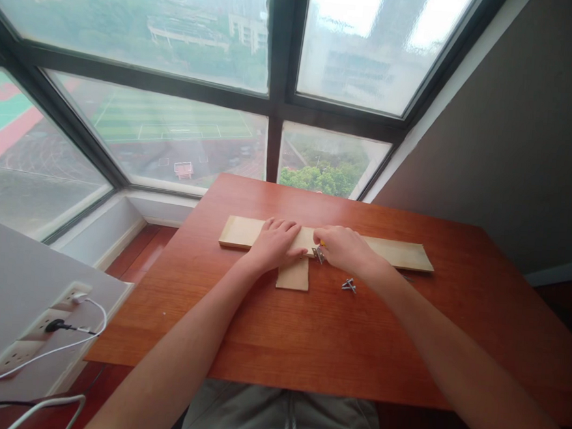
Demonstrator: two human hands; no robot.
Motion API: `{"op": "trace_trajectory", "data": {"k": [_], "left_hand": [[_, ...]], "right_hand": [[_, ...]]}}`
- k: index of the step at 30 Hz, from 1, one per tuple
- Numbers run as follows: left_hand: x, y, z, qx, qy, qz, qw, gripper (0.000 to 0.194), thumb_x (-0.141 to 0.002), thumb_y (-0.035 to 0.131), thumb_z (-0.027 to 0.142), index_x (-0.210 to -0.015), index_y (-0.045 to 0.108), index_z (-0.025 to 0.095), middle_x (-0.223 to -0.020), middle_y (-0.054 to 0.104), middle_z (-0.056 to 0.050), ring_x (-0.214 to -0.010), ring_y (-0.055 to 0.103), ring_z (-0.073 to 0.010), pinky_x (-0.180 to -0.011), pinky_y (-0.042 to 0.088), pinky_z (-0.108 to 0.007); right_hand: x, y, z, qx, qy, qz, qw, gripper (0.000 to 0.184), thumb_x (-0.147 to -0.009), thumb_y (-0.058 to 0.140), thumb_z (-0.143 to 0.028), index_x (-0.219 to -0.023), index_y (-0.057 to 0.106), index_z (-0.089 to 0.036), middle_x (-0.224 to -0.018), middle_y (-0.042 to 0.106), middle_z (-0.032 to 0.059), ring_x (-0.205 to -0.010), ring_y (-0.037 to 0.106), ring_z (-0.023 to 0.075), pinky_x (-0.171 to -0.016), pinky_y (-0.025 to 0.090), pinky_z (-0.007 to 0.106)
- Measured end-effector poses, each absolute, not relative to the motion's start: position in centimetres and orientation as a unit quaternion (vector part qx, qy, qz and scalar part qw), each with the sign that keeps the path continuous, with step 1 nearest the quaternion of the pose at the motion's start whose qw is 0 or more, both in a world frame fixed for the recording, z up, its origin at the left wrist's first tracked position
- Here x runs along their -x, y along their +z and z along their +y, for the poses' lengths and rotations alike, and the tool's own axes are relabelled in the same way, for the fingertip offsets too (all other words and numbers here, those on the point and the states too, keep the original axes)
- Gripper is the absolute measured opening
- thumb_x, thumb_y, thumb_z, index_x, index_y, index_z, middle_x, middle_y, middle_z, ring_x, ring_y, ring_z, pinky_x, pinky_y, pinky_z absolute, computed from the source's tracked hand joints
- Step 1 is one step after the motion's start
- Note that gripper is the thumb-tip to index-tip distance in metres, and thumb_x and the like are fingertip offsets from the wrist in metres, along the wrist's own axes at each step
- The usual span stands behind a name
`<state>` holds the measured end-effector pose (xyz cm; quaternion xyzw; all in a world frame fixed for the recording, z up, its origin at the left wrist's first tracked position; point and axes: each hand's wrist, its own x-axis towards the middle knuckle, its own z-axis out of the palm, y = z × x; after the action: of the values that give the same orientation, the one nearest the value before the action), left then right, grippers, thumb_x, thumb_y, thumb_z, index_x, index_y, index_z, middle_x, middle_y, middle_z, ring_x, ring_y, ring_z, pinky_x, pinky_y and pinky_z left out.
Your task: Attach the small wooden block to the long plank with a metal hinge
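A long pale wooden board (395, 253) lies across the table, with a short wooden piece (293, 275) sticking out from its near edge. My left hand (277, 243) lies flat on the long board, fingers stretched out, thumb over the place where the two pieces meet. Just to its right, my right hand (340, 246) is closed around a small tool with a yellow part (322, 242), mostly hidden by the fingers. Beneath those fingers, a small silver metal piece (319, 254) shows at the board's near edge. A few silver screws (348, 285) lie in a little heap nearer to me.
The reddish-brown wooden table (238, 342) stands against large windows (175, 122). At the left, a low white wall holds sockets (38, 323) with plugged-in cables (96, 332). A thin dark item (406, 278) lies partly behind my right forearm.
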<state>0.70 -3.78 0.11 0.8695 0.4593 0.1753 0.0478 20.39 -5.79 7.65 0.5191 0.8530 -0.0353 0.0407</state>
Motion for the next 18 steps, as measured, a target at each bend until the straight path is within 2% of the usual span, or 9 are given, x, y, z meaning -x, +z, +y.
{"op": "trace_trajectory", "data": {"k": [3, 5, 10, 14, 18], "left_hand": [[-1.0, 0.2, -3.9, -0.867, 0.204, 0.452, 0.050, 0.052, -0.087, 0.062, 0.049, -0.129, 0.055, 0.020, -0.137, 0.055, -0.014, -0.127, 0.047, -0.0298, -0.109, 0.029, -0.046], [-1.4, 0.3, -4.1, -0.869, 0.238, 0.427, 0.071, 0.045, -0.086, 0.064, 0.044, -0.125, 0.058, 0.021, -0.133, 0.057, -0.013, -0.124, 0.051, -0.0282, -0.107, 0.034, -0.043], [-2.7, 0.7, -4.5, -0.848, 0.309, 0.395, 0.170, 0.011, -0.086, 0.063, 0.030, -0.092, 0.065, 0.022, -0.100, 0.068, -0.005, -0.092, 0.064, -0.0210, -0.085, 0.048, -0.034], [-3.1, 0.9, -4.9, -0.811, 0.355, 0.403, 0.233, 0.011, -0.084, 0.063, 0.030, -0.081, 0.060, 0.020, -0.086, 0.069, -0.002, -0.079, 0.063, -0.0178, -0.072, 0.048, -0.029], [-3.2, 1.0, -5.1, -0.795, 0.383, 0.391, 0.263, 0.007, -0.084, 0.060, 0.026, -0.086, 0.059, 0.020, -0.084, 0.069, -0.002, -0.076, 0.063, -0.0161, -0.070, 0.047, -0.026]], "right_hand": [[-20.5, 7.6, -5.9, -0.530, -0.046, 0.846, 0.023, 0.019, -0.088, 0.051, -0.021, -0.098, 0.067, -0.024, -0.101, 0.072, 0.0046, -0.088, 0.065, 0.0193, -0.064, 0.035, 0.027], [-20.5, 7.7, -6.0, -0.541, -0.050, 0.839, 0.002, 0.017, -0.088, 0.052, -0.022, -0.098, 0.066, -0.023, -0.101, 0.071, 0.0049, -0.091, 0.064, 0.0195, -0.067, 0.036, 0.026], [-20.2, 8.2, -6.6, -0.555, -0.043, 0.828, -0.064, 0.013, -0.089, 0.051, -0.024, -0.093, 0.063, -0.023, -0.095, 0.071, 0.0029, -0.088, 0.063, 0.0183, -0.069, 0.036, 0.027], [-19.6, 8.7, -6.9, -0.556, -0.039, 0.827, -0.079, 0.012, -0.090, 0.050, -0.023, -0.091, 0.062, -0.023, -0.094, 0.071, 0.0022, -0.087, 0.063, 0.0182, -0.068, 0.035, 0.027], [-19.3, 8.9, -7.1, -0.553, -0.027, 0.829, -0.084, 0.011, -0.088, 0.050, -0.021, -0.090, 0.061, -0.024, -0.093, 0.071, 0.0012, -0.087, 0.063, 0.0185, -0.065, 0.034, 0.028]]}}
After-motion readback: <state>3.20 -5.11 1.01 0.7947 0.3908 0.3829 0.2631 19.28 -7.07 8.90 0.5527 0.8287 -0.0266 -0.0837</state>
